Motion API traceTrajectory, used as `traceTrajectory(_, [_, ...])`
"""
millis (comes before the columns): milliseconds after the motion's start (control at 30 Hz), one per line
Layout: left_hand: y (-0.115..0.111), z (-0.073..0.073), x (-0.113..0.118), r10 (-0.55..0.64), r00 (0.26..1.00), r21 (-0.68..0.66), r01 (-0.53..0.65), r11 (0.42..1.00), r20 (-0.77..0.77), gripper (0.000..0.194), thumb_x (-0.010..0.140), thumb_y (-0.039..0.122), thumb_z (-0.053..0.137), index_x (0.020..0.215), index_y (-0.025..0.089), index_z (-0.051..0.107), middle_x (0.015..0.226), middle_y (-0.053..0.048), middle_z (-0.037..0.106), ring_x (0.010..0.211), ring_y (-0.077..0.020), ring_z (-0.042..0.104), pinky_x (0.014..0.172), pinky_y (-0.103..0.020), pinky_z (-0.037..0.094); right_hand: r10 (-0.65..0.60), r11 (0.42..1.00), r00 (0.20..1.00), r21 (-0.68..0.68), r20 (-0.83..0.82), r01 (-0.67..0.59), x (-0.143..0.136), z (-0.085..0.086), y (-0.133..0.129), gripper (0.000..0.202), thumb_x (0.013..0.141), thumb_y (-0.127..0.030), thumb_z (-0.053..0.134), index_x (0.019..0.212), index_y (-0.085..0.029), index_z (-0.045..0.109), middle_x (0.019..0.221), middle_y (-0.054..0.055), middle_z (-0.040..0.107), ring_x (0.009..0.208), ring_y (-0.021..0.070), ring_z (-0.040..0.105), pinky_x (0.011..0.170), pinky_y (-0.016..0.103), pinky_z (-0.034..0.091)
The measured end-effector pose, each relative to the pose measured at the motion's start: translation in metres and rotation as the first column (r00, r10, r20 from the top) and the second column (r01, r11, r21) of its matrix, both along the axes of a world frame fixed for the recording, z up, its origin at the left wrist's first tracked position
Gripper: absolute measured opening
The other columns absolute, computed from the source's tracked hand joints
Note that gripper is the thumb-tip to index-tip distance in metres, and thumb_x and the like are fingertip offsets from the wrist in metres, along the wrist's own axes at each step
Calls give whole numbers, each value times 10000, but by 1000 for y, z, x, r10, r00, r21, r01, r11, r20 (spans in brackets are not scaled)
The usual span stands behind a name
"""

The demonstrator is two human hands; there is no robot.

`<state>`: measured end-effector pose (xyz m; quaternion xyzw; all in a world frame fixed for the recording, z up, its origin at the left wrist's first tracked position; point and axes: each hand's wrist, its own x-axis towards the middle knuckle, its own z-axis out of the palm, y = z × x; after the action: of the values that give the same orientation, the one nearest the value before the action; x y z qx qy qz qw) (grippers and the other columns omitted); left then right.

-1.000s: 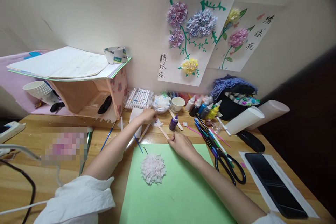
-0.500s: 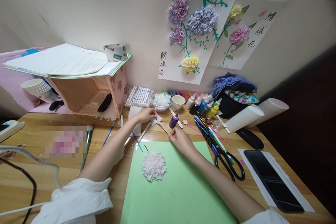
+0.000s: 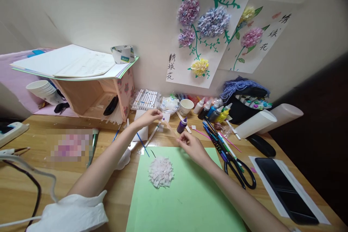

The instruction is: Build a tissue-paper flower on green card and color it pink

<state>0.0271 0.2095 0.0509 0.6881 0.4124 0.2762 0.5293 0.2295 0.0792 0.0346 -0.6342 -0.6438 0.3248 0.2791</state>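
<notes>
A flat wooden stick (image 3: 170,129) runs between my two hands above the table. My right hand (image 3: 190,145) pinches its lower end, over the top edge of the green paper (image 3: 195,195). At the stick's upper end, where there is a spot of purple, the fingers of my left hand (image 3: 149,117) are closed; whether they grip the stick or something small is too fine to tell. A purple paint bottle (image 3: 181,126) stands just beyond my right hand. On the green paper lies a round, pale pink ruffled paper flower (image 3: 161,172).
Paint bottles (image 3: 214,111), a paper cup (image 3: 186,106) and a marker box (image 3: 145,99) line the wall. Scissors (image 3: 239,170), pens and a phone (image 3: 285,188) lie at right. A pink box (image 3: 125,90) stands at left, near a brush (image 3: 94,145).
The stick has tilted a little more steeply between my hands. My left forearm has shifted slightly left and down. The whole view has moved a little.
</notes>
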Motion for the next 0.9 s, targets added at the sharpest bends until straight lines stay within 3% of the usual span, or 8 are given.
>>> traceTrajectory(200, [-34, 20, -14, 202, 967, -178, -174, 969, 153, 301, 676, 414, 659, 773, 135, 602, 754, -35, 649, 769, -152, 607, 833, -320, 454, 16, 1000, 965, 6, -262, -15, -2, 11, -9, 182, 822, -361, 527, 734, -206, 493, 719, 14, 636, 667, 164, 581, 596, 253, 406])
traceTrajectory(433, [-52, 26, -18, 459, 851, -308, -378, 873, 255, 232, 657, 302, 695, 750, 118, 591, 750, -38, 657, 723, -131, 615, 876, -354, 463, 28, 999, 907, 26, -419, -19, -7, 21, -15, 241, 818, -415, 573, 748, -201, 488, 702, 18, 661, 640, 151, 570, 590, 251, 399])
traceTrajectory(700, [-84, 47, 3, 486, 766, -424, -308, 852, 420, 151, 679, 234, 690, 704, 125, 588, 724, -28, 656, 760, -123, 631, 920, -336, 477, 26, 999, 899, 45, -438, -7, -10, 19, -18, 263, 836, -434, 566, 757, -200, 473, 686, 24, 669, 622, 148, 565, 585, 255, 385])
traceTrajectory(900, [-87, 50, 10, 507, 682, -502, -232, 833, 526, 121, 710, 217, 691, 710, 118, 622, 735, -49, 680, 754, -124, 640, 893, -296, 483, 33, 999, 883, 18, -468, -28, -8, 17, -18, 262, 849, -425, 553, 760, -204, 445, 637, 4, 644, 544, 115, 481, 537, 238, 341])
